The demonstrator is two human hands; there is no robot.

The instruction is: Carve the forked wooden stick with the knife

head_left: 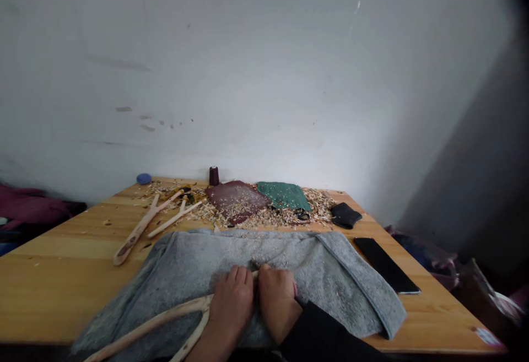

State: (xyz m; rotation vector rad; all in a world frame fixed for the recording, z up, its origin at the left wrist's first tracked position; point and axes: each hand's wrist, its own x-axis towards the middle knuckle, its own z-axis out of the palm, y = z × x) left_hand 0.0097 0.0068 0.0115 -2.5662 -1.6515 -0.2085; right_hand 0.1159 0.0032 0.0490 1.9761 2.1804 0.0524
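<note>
The forked stick [165, 317] is pale, bare wood with dark flecks

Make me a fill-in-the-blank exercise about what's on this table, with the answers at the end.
1. The left hand grips a pale forked wooden stick over a thick cloth coloured ____.
2. On the pale brown wooden table, a flat black rectangular device lies to the cloth's ____ in the picture.
3. Directly beside the maroon four-sided sheet lies another sheet, coloured ____.

Missing words: grey; right; green.
</note>
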